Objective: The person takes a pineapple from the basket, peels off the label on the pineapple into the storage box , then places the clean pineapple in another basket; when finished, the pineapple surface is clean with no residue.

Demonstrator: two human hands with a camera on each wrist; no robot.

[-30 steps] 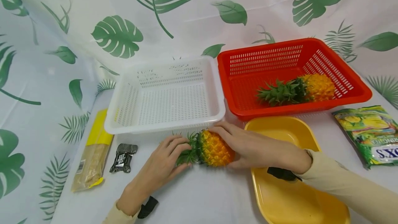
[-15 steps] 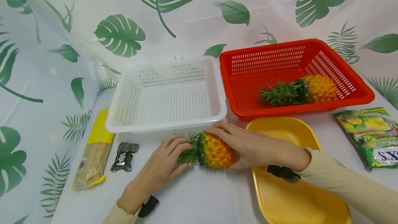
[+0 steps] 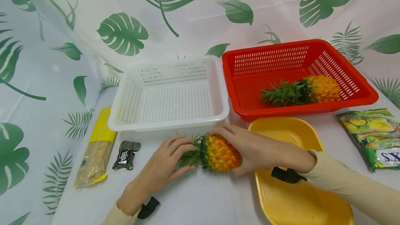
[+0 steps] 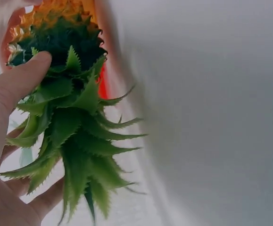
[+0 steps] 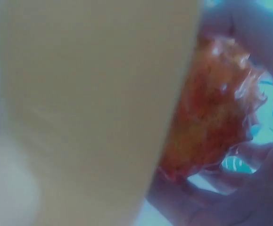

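Note:
A small pineapple (image 3: pixel 222 153) lies on its side in front of the white basket, body to the right and leafy crown to the left. My right hand (image 3: pixel 250 147) grips the orange body from the right, with the yellow tray under its wrist. In the right wrist view, fingers curve round the pineapple (image 5: pixel 211 108), though a pale blurred surface covers much of that picture. Round the green crown (image 4: pixel 77 127) my left hand (image 3: pixel 167 159) holds from the left. Its thumb (image 4: pixel 28 75) presses near the crown's base in the left wrist view, and the other fingers are behind the leaves.
Behind the hands stands the white basket (image 3: pixel 168 126). A red basket (image 3: pixel 328 105) at the back right holds another pineapple (image 3: pixel 325 89). The yellow tray (image 3: pixel 300 197) lies at front right, beside a green packet (image 3: pixel 372 138). A black wrapped item (image 3: pixel 126 155) and a yellow-topped bag (image 3: pixel 97 148) lie left.
The head view has shifted slightly, so the scene sits a little further right. Both hands keep the same hold, and the pineapple has edged very slightly right.

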